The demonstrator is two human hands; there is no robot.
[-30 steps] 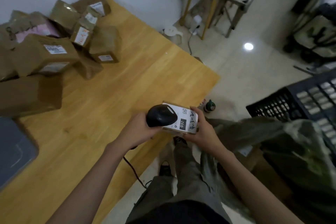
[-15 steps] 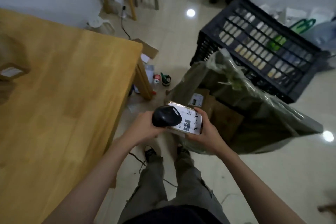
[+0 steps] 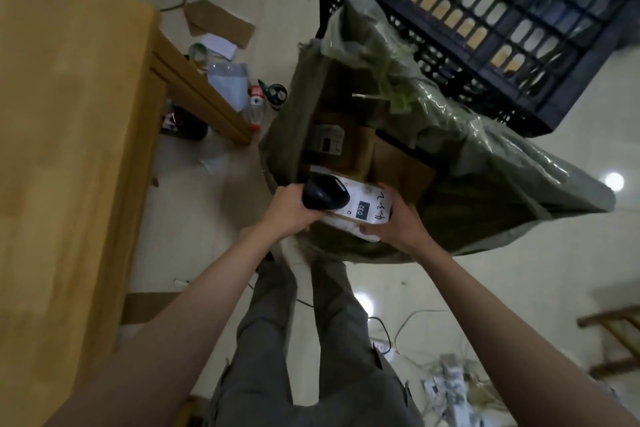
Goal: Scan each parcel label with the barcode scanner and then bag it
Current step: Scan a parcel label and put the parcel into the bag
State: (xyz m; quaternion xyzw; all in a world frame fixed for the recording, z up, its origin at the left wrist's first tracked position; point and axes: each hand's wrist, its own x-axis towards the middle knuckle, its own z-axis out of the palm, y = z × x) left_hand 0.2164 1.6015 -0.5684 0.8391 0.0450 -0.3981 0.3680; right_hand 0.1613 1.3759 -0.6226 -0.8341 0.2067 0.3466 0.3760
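My right hand (image 3: 398, 224) grips a small parcel (image 3: 363, 215) by its right end; its white label reads "032" and "4-3-2". My left hand (image 3: 289, 210) grips a black barcode scanner (image 3: 323, 196), whose head lies over the label's left part. Both hang over the near rim of a large open green sack (image 3: 485, 166) on the floor. Inside the sack lie brown cardboard parcels (image 3: 346, 142), one with a label facing up.
A wooden table (image 3: 69, 149) fills the left side. A black plastic crate (image 3: 485, 28) stands behind the sack. Tape rolls, a bottle (image 3: 256, 104) and cardboard scraps lie under the table's corner. Cables (image 3: 408, 326) and a power strip lie on the floor at lower right.
The view has swung from the table down to the floor sack. Both hands carried the parcel and scanner, held the same way, over the sack's opening.
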